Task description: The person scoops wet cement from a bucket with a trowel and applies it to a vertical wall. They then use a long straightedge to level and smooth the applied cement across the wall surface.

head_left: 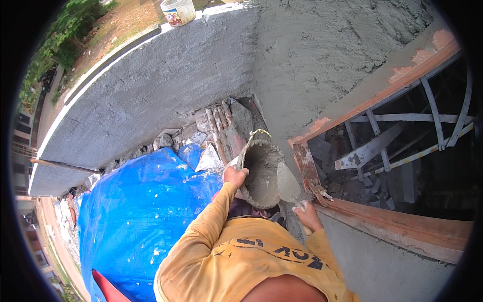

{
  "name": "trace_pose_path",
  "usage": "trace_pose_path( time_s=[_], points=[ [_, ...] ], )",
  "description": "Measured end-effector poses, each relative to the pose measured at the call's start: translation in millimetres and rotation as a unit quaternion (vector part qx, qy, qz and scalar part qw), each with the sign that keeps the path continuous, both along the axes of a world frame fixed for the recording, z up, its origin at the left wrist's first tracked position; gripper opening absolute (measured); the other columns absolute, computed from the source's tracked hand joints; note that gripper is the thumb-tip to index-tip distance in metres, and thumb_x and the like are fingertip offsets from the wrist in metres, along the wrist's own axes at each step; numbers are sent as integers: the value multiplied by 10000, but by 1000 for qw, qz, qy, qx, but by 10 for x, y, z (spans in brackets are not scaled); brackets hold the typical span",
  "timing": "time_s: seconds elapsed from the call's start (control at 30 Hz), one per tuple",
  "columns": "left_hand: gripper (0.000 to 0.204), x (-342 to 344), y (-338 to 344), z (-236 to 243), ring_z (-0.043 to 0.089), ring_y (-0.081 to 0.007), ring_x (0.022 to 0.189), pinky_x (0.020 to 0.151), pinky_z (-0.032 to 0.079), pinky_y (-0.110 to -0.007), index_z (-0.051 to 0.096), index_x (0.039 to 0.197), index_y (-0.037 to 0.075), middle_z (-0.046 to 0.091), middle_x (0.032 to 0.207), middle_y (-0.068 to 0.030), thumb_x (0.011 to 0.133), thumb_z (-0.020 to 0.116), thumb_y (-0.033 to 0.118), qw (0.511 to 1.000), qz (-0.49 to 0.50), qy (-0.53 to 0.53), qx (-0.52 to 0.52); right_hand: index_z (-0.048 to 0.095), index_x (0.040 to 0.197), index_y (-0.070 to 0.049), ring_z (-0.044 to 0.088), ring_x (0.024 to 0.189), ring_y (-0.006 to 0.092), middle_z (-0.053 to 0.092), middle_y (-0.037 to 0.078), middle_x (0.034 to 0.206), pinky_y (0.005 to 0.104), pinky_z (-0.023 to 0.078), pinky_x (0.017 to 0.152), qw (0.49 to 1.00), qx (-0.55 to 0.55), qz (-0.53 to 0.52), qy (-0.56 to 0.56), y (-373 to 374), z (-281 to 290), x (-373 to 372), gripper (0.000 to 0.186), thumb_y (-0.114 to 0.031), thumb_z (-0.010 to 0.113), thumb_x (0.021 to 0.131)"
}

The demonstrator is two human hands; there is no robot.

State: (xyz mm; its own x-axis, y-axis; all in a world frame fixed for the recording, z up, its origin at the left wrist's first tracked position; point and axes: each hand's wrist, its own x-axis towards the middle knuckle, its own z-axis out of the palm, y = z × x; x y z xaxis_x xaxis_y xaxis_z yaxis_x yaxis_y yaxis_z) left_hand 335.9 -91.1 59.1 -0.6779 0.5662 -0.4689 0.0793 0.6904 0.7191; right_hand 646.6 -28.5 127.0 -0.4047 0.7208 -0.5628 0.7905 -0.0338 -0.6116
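Note:
A mortar-crusted bucket (274,151) is tipped so that its mouth faces me, with wet grey mortar (264,189) coating its inside. My left hand (235,176) grips its left rim, fingers partly out of sight behind the wall. A yellowish handle loops over the bucket's far side. At the bucket's right edge is the pointed, mortar-smeared blade of a trowel (288,182). The fingers of my right hand (308,216) are wrapped round the trowel's handle. Whether the blade touches the rim, I cannot tell.
A blue tarp (146,211) spreads at left, beside broken rubble (168,136) and stacked poles (217,121). Plastered walls (166,80) meet ahead. A wooden window frame (382,221) with bent metal strips borders the right. A white tub (178,12) stands on the wall top.

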Motion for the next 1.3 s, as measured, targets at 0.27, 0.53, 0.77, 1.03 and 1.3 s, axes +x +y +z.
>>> trace_pose_path(
  time_s=[0.27, 0.53, 0.77, 1.03, 1.3],
  points=[
    [428, -506, 222, 25, 646, -295, 718, 680, 498, -368, 647, 837, -96, 654, 764, -228, 621, 700, 270, 994, 101, -38, 12, 526, 1106, 89, 598, 977, 326, 610, 248, 1011, 379, 443, 849, 997, -69, -33, 29, 274, -129, -177, 523, -310, 644, 791],
    [474, -1551, 955, -782, 648, -356, 832, 779, 487, -385, 658, 862, -92, 657, 838, -256, 632, 705, 319, 972, 223, -37, -64, 522, 1146, 82, 600, 947, 267, 618, 214, 1005, 356, 454, 834, 995, -96, -34, 22, 894, -411, -1212, 531, -303, 648, 803],
    [539, -2817, 2011, -2524, 646, -340, 837, 743, 506, -391, 626, 960, -116, 643, 925, -265, 644, 719, 312, 942, 317, -54, -95, 516, 1148, 48, 596, 730, 162, 622, 120, 887, 311, 486, 643, 980, -188, -65, -11, 1456, -1204, -2712, 463, -233, 658, 808],
    [589, -3401, 2256, -4529, 647, -311, 743, 482, 566, -355, 487, 1104, -127, 597, 1013, -224, 702, 694, 250, 854, 468, -222, -50, 448, 1245, 69, 580, 611, 123, 605, 97, 851, 275, 491, 532, 931, -337, -136, 38, 1663, -2568, -3384, 526, -165, 651, 820],
    [765, -3178, 1507, -5170, 618, -367, 944, 697, 541, -471, 406, 1239, -82, 513, 1167, -277, 788, 651, 485, 784, 468, -404, 49, 453, 1278, 38, 629, 871, 248, 626, 186, 1035, 357, 495, 771, 956, -275, 85, 56, 2105, -3564, -4261, 565, -254, 620, 824]
  ],
)
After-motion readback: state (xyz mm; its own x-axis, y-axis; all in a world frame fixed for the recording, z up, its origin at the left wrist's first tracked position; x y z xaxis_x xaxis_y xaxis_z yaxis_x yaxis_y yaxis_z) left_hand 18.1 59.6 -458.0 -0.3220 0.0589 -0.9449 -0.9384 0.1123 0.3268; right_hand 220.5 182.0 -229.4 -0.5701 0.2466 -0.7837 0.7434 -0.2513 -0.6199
